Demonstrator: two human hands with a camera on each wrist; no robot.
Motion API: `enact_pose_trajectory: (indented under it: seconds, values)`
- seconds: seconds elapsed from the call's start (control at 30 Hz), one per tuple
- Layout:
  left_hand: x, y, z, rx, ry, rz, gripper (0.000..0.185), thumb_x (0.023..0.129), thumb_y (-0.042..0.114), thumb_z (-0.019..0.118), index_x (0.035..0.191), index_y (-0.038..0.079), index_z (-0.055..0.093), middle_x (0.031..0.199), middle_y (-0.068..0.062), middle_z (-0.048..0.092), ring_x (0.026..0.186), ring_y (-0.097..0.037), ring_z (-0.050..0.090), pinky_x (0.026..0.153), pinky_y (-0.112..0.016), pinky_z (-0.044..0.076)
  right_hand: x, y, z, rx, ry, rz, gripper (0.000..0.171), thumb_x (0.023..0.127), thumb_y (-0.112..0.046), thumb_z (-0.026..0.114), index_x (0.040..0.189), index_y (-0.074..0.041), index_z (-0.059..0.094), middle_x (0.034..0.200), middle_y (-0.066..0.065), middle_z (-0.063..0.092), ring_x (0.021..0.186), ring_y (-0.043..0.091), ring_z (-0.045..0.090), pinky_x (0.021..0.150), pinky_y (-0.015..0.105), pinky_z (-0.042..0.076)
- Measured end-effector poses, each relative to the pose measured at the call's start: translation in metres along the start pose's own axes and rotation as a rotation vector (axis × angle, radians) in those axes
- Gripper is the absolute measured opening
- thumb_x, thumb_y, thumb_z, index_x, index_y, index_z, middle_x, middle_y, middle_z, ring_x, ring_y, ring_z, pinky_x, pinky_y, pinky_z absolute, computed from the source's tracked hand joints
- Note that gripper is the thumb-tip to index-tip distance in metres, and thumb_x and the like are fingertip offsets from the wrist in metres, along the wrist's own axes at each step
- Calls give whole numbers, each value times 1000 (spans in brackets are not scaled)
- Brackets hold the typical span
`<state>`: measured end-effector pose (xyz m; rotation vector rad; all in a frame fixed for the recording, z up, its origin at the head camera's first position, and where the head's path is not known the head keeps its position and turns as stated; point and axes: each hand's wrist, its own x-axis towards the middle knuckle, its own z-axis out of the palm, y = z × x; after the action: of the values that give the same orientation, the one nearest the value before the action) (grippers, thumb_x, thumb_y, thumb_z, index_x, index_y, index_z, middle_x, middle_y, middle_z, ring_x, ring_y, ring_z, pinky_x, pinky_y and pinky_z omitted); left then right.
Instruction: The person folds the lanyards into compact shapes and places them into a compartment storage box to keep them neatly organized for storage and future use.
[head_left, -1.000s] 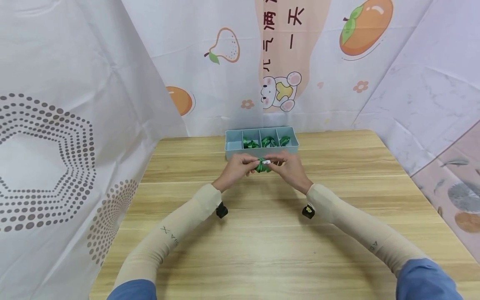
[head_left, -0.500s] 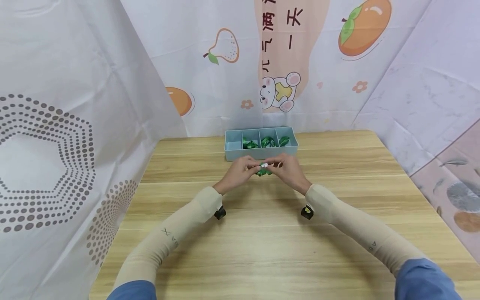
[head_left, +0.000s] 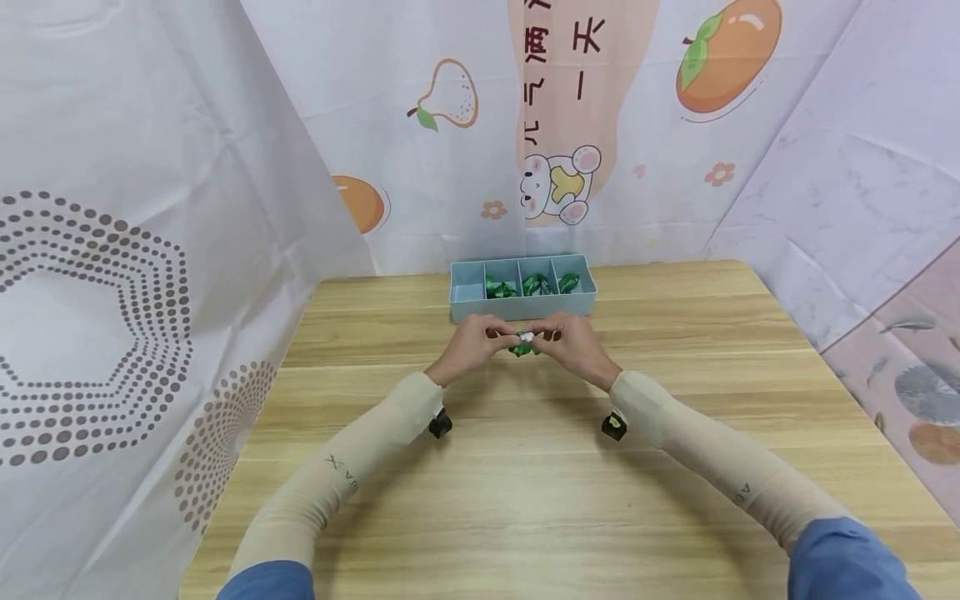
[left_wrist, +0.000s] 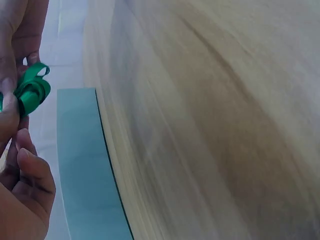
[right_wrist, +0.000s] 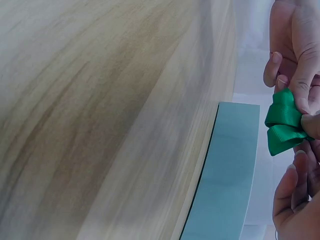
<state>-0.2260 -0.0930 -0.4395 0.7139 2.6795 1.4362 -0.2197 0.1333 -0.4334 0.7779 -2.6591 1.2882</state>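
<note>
A green ribbon bow point(head_left: 519, 347) is held between the two hands, raised in front of the tray. Its folded loops show in the right wrist view point(right_wrist: 284, 120). My left hand point(head_left: 471, 346) pinches the bow from the left with thumb and fingers. From the other side my right hand point(head_left: 574, 343) pinches it too, and the fingertips nearly meet. A small white piece point(head_left: 527, 337) sits on top of the bow between the fingertips; its kind is too small to tell. Fingers partly cover the bow in both wrist views.
Behind the hands stands a blue-grey divided tray point(head_left: 517, 310) on the wooden table point(head_left: 525, 500). Green ribbon pieces point(head_left: 500, 288) lie in three of its compartments; the leftmost shows none. A printed curtain point(head_left: 420, 200) hangs behind the table.
Both hands have come slightly down and toward the person with the bow. The white piece has turned a little between the fingertips. The tray has stayed put.
</note>
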Motion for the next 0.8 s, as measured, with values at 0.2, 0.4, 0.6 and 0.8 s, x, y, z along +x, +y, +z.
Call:
enact_pose_trajectory:
  seconds: [0.2,0.4,0.6,0.8]
  values:
    - [4,-12,-12,-78,2,-47,24,100,41,67,104,20,80,100,-7,73,81,-39,64,68,-42,53,-2,4,-2,17,14,2,16,94,-10,74,108,-13,82,97,3,74,78,18,60,69,34,52]
    - [6,-32,-34,-89,85,-114,35,104,45,60,102,15,77,101,-16,71,73,-36,59,66,-39,53,-4,5,-5,21,28,8,17,94,-11,75,109,-13,82,100,4,74,79,18,60,69,33,51]
    - [10,-54,-51,-118,176,-161,40,106,35,61,105,-3,73,99,-25,69,76,-41,60,62,-32,51,-6,7,-8,33,36,21,17,93,-9,76,109,-12,82,100,4,73,80,18,59,70,32,50]
    - [13,-75,-57,-56,279,-255,36,105,29,64,97,-5,72,85,-14,69,69,-21,56,61,-28,46,-9,8,-11,44,40,7,18,92,-6,76,108,-12,81,97,3,72,78,18,60,68,30,50]
